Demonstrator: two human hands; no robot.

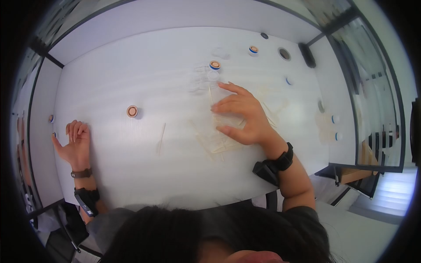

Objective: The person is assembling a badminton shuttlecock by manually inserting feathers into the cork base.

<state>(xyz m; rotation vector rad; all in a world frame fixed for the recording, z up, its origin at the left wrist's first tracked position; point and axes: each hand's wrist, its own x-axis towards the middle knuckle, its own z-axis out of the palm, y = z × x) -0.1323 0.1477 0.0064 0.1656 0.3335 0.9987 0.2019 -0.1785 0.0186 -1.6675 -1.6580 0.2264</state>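
My right hand (243, 116) hovers over or rests on a scatter of thin pale sticks (219, 150), thumb and fingers apart; no object shows in its grip. Just beyond its fingertips lies a cluster of clear plastic pieces (213, 76), with a small round container (215, 65), brown-ringed on top and blue at the side, against it. My left hand (73, 144) lies at the table's left side, fingers loosely bent and thumb out, holding nothing visible. Between the hands are a second round brown-topped container (132, 111) and a single thin stick (162, 138).
The white table (175, 184) has raised panels at the back and sides. Farther back are another round container (253, 51), a clear piece (220, 53) and a round hole (284, 54). Small blue-and-white items (335, 119) appear near the right panel.
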